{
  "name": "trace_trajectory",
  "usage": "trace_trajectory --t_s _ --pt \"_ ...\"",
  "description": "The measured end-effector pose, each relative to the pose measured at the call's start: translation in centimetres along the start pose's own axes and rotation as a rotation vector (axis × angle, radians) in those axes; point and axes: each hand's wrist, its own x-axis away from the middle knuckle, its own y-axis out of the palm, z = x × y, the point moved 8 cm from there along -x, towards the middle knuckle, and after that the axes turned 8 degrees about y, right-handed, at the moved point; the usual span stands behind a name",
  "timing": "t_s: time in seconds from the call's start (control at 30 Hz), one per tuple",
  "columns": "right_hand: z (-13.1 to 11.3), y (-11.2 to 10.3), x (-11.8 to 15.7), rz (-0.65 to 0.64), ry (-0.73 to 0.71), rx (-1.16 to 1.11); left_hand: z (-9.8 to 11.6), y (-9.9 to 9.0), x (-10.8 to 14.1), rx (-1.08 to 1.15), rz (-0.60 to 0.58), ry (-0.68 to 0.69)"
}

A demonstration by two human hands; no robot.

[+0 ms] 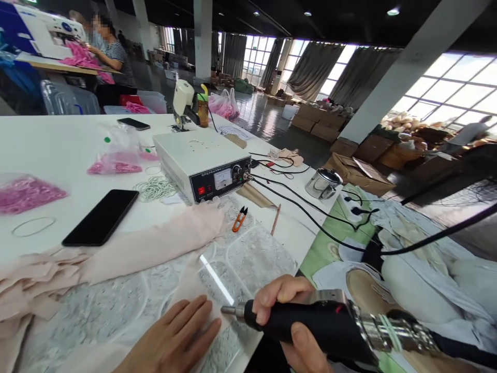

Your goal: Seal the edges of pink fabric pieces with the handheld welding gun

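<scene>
My left hand (176, 331) lies flat on pale pink fabric (190, 282), fingers stretched out. Wrapped in my right hand (289, 305) is an ultrasonic handpiece (310, 324), black with a slim metal tip. That tip points left and sits close to my left fingertips, over the cloth; contact cannot be made out. Beneath the fabric is a grey marble-patterned mat (252, 259). A bright white strip on it could be a reflection or a straight edge. Orange thread snips (239, 219) rest on the mat, beyond both hands.
A white control box (202, 155) stands ahead, its black cables running right. Around it are a phone (101, 217), rubber bands (155, 187), bagged pink pieces (116, 160) and a steel mug (324, 183). Garments (419, 269) lie to the right. A person sits at a sewing machine far left.
</scene>
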Motion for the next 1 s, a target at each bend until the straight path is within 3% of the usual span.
trace_trajectory --t_s 0.27,0.87,1.0 --pt "1.1 0.4 -0.2 -0.126 -0.081 -0.103 -0.4 0.3 0.3 0.015 0.051 -0.039" --pt "1.3 1.5 -1.1 -0.116 -0.102 -0.060 0.2 1.1 0.6 -0.094 0.022 0.007" --pt "1.0 1.6 -1.4 -0.086 -0.101 -0.063 0.1 0.9 0.6 -0.100 0.064 -0.010"
